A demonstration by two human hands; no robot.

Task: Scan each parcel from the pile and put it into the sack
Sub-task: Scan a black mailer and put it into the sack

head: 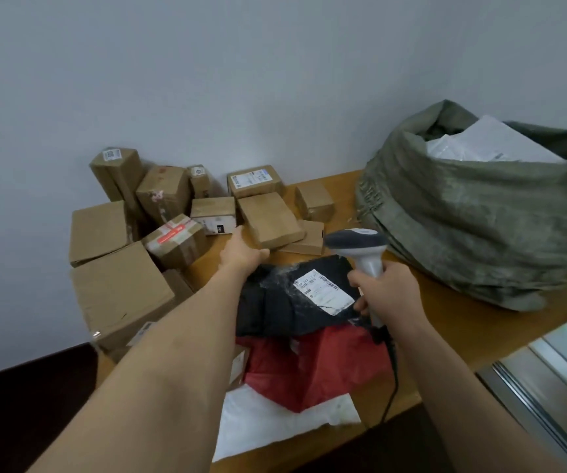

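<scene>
In the head view, the left hand reaches to a flat brown cardboard parcel at the worktop's far edge, its fingers hidden behind the hand, so their spread cannot be told. The right hand has its fingers wrapped round a grey handheld scanner. Below lie a black labelled polybag, a red polybag and a white one. The green woven sack stands open at the far right corner.

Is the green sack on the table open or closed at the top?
Open. The mouth of the green sack gapes wide, and white parcels lie visible inside it, near the rim.
</scene>
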